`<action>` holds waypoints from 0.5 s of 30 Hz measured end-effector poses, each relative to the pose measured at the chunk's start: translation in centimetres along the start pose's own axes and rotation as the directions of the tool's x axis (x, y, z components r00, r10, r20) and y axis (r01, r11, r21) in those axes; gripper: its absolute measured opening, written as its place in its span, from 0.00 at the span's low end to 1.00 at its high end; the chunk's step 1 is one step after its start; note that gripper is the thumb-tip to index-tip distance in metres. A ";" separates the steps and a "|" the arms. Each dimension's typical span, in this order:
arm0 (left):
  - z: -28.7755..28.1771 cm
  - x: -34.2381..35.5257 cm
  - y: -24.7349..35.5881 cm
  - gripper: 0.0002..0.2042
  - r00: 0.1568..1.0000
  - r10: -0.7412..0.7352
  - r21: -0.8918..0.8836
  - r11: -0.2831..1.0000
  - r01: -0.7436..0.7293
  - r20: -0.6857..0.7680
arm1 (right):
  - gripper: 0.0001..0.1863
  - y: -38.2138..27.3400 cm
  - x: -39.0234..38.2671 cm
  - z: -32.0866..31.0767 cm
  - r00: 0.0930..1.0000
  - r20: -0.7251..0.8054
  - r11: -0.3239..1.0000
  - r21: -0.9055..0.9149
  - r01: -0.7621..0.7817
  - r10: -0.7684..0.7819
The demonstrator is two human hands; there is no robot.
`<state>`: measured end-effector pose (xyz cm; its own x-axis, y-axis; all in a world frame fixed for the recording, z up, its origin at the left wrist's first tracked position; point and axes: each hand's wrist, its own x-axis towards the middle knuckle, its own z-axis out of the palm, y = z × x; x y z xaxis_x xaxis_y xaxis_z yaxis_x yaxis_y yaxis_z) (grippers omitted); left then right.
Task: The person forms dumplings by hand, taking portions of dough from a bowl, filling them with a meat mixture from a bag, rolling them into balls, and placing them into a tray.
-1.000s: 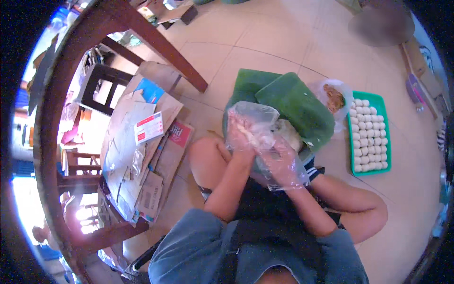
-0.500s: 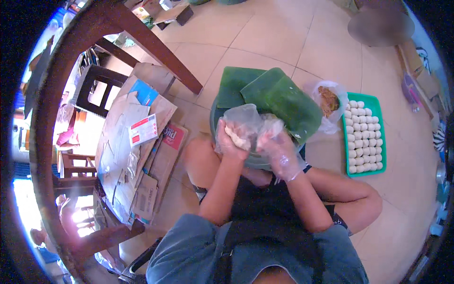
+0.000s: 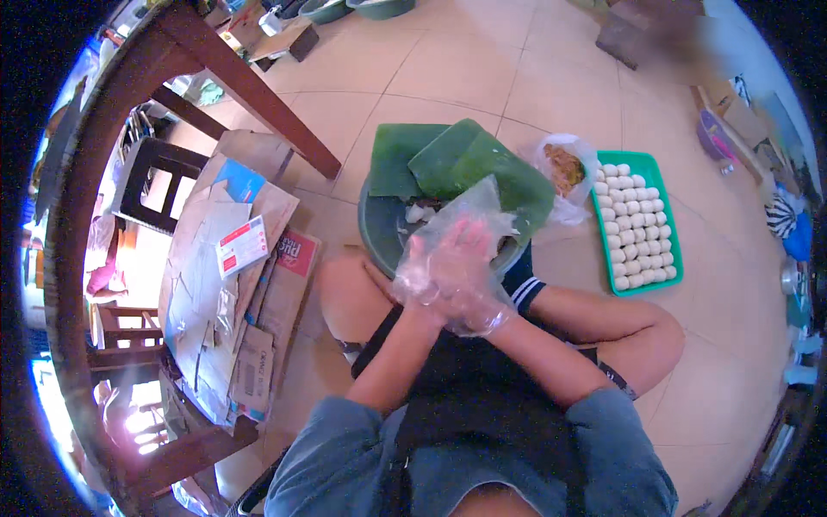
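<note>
My left hand point(image 3: 415, 271) and my right hand point(image 3: 469, 276), both in clear plastic gloves, are pressed palm to palm over a green basin point(image 3: 376, 231) in front of my crossed legs. My right hand lies over the left, its fingers stretched forward. The lump of white dough that showed in my left palm is hidden between them. Green leaf pieces point(image 3: 482, 164) cover the far side of the basin. Inside, beside my left fingers, some white dough point(image 3: 420, 212) shows.
Right of the basin are a plastic bag of brown filling point(image 3: 564, 170) and a green tray point(image 3: 674, 267) with rows of white dough balls point(image 3: 637, 226). Flattened cardboard point(image 3: 289, 284) leans beside a wooden table leg point(image 3: 267, 112) at left. A bluish tub point(image 3: 379, 7) stands far back.
My hands were apart, the left holding a lump of white dough. They have come together, the right over the left, and the dough is covered. The view has shifted a little.
</note>
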<state>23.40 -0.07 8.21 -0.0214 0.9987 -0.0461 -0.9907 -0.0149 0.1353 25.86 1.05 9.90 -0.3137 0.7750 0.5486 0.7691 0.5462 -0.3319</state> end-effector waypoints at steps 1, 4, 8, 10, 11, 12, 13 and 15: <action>-1.7 -0.7 -0.4 0.35 1.000 -0.007 -0.002 1.000 0.007 0.002 | 0.23 -1.3 -0.5 0.7 0.927 -0.184 0.930 -0.114 -0.349 0.325; -4.3 -0.9 -1.5 0.33 0.964 0.220 0.245 0.953 -0.180 -0.148 | 0.18 7.0 -1.4 3.0 0.934 0.030 0.880 0.347 0.325 -0.357; -1.0 -1.0 0.6 0.31 0.914 0.381 0.365 0.878 -0.311 -0.138 | 0.12 5.3 4.1 -1.6 0.732 0.681 0.743 0.498 -0.446 -0.017; -0.4 -1.9 1.8 0.31 0.921 0.370 0.290 0.900 -0.324 -0.121 | 0.13 5.5 4.0 -3.5 0.899 0.413 0.760 0.628 -0.166 -0.144; 0.7 -1.9 1.6 0.32 0.935 0.280 0.290 0.933 -0.212 -0.218 | 0.13 5.5 3.5 -3.5 0.902 0.410 0.766 0.621 -0.166 -0.137; 1.5 -1.9 1.3 0.33 0.932 0.186 0.280 0.955 -0.097 -0.312 | 0.14 5.2 2.9 -3.3 0.882 0.359 0.869 0.484 0.105 -0.306; 1.9 -1.8 0.9 0.33 0.935 0.176 0.276 0.957 -0.089 -0.308 | 0.15 5.2 2.1 -3.4 0.814 0.344 0.875 0.310 0.373 -0.469; 2.5 -2.9 1.1 0.34 0.992 0.060 -0.059 0.997 -0.053 0.115 | 0.18 3.9 -0.2 -5.4 0.854 0.070 0.823 0.318 0.470 -0.515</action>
<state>22.74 -2.85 10.93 -0.0648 0.9950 0.0761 -0.9944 -0.0708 0.0787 31.92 1.35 12.65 -0.7035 0.4029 0.5855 0.3081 0.9153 -0.2595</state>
